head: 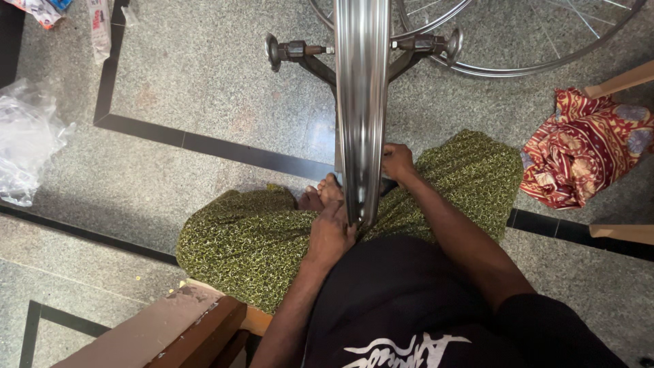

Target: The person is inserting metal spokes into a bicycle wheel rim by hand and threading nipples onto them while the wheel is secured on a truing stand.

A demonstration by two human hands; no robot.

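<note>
Speckled grey stone floor (204, 75) with black inlay strips (225, 150) fills the room; crumpled clear plastic (27, 136) lies far left, red patterned cloth (586, 146) right, spoked wheel (518, 41) flat at top. Shiny bicycle rim (361, 88) stands edge-on in a truing stand (300, 51), running down to the seated person's green-clothed lap (252, 238). Left hand (332, 235) grips the rim's near edge, fingers curled; right hand (397, 163) clasps its right side.

Speckled grey floor (204, 75): clear plastic bag (27, 143), red patterned cloth (586, 150).
</note>
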